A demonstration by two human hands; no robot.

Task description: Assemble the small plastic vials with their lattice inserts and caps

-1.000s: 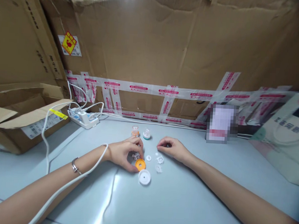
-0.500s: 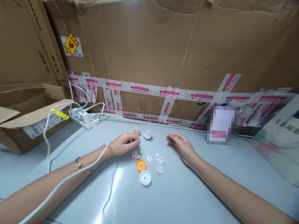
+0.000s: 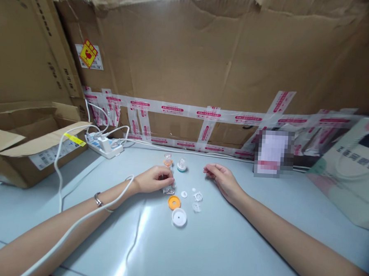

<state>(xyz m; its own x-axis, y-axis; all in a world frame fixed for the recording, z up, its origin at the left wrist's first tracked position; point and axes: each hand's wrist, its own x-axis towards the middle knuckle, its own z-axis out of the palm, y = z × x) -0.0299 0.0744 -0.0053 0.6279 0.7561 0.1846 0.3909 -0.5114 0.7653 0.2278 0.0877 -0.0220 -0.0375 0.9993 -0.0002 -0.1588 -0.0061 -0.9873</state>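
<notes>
My left hand [image 3: 157, 179] is bent down at the table, thumb and forefinger closed at a tiny white piece by the white printed part [image 3: 168, 191]. Whether the piece is gripped is hard to see. Beyond its knuckles stands a small clear-topped toy with an orange base [image 3: 167, 160], beside a similar one with a teal base [image 3: 181, 166]. My right hand [image 3: 222, 179] rests further right, fingers curled closed, nothing showing in them. Between and below the hands lie a white disc [image 3: 184, 194], a white cut-out part [image 3: 198, 196], a clear piece [image 3: 196, 207], an orange ring [image 3: 174, 202] and a white round cap [image 3: 179, 217].
A large taped cardboard box [image 3: 182, 63] walls off the back. At left are an open carton [image 3: 32, 146] and a power strip [image 3: 106, 149]; its white cable [image 3: 84, 219] crosses over my left forearm. A blurred-out phone-like object [image 3: 272, 153] and a printed box [image 3: 352, 175] stand right.
My left hand has moved slightly toward me and right, its fingertips coming down to the tiny white piece beside the printed part. My right hand has hardly moved.
</notes>
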